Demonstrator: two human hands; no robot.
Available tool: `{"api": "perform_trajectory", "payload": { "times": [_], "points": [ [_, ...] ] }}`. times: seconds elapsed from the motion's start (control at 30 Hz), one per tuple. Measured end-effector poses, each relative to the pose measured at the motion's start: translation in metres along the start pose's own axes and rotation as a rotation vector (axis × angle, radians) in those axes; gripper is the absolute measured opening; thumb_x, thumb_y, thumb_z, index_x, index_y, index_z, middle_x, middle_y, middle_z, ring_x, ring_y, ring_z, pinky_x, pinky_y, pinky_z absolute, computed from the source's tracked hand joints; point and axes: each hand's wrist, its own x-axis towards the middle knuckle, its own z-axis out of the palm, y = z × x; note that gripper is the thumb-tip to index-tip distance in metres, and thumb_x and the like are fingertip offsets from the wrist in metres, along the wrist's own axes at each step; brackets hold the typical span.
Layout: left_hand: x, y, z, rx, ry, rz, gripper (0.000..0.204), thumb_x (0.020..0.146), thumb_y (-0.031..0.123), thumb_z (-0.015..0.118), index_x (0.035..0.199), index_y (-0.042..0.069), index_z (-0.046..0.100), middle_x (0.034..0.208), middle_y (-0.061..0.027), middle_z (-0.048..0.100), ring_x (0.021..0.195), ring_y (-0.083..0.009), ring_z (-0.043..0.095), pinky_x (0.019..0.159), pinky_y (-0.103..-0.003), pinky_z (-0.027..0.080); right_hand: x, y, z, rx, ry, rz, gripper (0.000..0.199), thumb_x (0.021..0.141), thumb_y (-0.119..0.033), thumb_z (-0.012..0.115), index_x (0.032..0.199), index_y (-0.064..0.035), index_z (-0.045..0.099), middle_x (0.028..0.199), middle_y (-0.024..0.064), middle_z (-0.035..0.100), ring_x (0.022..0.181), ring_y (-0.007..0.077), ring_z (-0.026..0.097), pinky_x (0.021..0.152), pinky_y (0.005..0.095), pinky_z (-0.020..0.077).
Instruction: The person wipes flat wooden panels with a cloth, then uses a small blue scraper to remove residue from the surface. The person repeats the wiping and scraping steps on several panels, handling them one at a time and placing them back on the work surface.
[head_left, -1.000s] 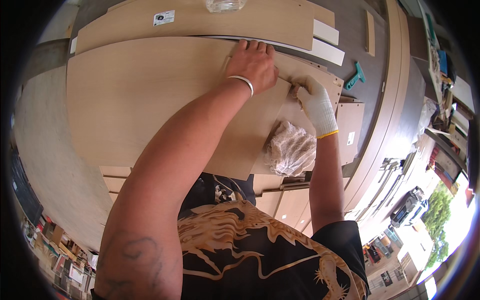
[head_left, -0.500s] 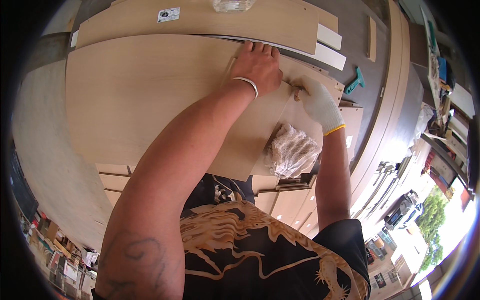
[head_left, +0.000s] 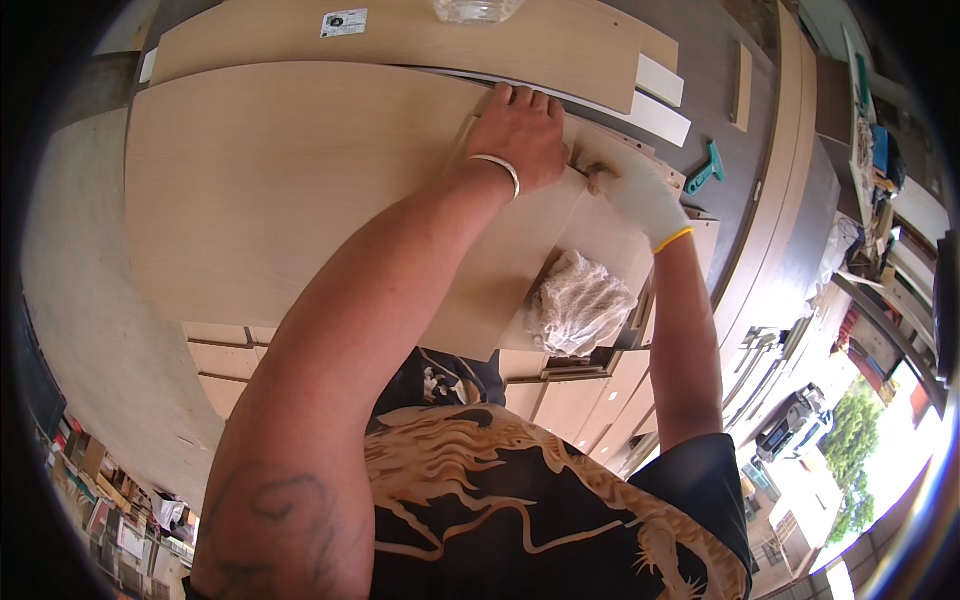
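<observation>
My bare left hand point(head_left: 518, 135), with a bangle at its wrist, is closed at the far end of a smaller light-brown panel point(head_left: 490, 275), its fingers bent over the edge. This panel rests on a larger light-brown board point(head_left: 270, 180). Just to the right, my right hand point(head_left: 628, 188) wears a white knit glove with a yellow cuff. Its fingers are pinched at the panel's far right corner; whatever they hold is hidden. A crumpled whitish rag point(head_left: 580, 305) lies on the board nearer to me, beside the panel's right edge.
Beyond the board lie more brown panels point(head_left: 480, 50), white strips point(head_left: 662, 118) and a clear container point(head_left: 476, 10). A teal-handled tool point(head_left: 707, 168) lies on the dark surface to the right, near a narrow wooden strip point(head_left: 741, 88). Stacked panels point(head_left: 570, 405) stand below the board's near side.
My gloved right hand has shifted slightly and turned at the panel's corner, its forearm swinging a little to the right. My left hand stays on the panel's far edge.
</observation>
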Motion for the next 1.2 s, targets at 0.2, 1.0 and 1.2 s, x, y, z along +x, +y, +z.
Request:
{"api": "perform_trajectory", "payload": {
  "times": [0.2, 1.0, 1.2],
  "points": [
    [-0.001, -0.001, 0.001, -0.004, 0.041, 0.005, 0.039, 0.093, 0.029, 0.06, 0.119, 0.001, 0.068, 0.116, -0.0132, 0.071, 0.118, -0.0264, 0.062, 0.108, -0.044, 0.041, -0.02, 0.013, 0.004, 0.507, 0.016, 0.217, 0.019, 0.096, -0.006, 0.06, 0.109, 0.0018, 0.072, 0.094, 0.0015, 0.07, 0.082, 0.007, 0.061, 0.07, 0.0228, 0.0502],
    [-0.002, 0.0, 0.002, 0.011, 0.046, -0.014, 0.043, 0.092, 0.025, 0.055, 0.123, 0.0, 0.069, 0.12, -0.0121, 0.073, 0.119, -0.0248, 0.062, 0.109, -0.043, 0.04, -0.004, -0.001, 0.0, 0.227, -0.005, 0.297, 0.019, 0.092, -0.013, 0.064, 0.095, 0.004, 0.073, 0.072, 0.0045, 0.066, 0.065, 0.0107, 0.061, 0.061, 0.0291, 0.0496],
    [-0.001, 0.001, 0.002, 0.014, -0.007, -0.018, 0.046, 0.093, 0.027, 0.055, 0.127, -0.001, 0.067, 0.126, -0.013, 0.071, 0.126, -0.0249, 0.059, 0.112, -0.044, 0.038, -0.003, -0.009, 0.002, 0.018, 0.017, 0.265, 0.016, 0.091, -0.013, 0.065, 0.091, 0.0019, 0.073, 0.072, 0.0073, 0.069, 0.066, 0.013, 0.066, 0.062, 0.0293, 0.0513]
  ]
}}
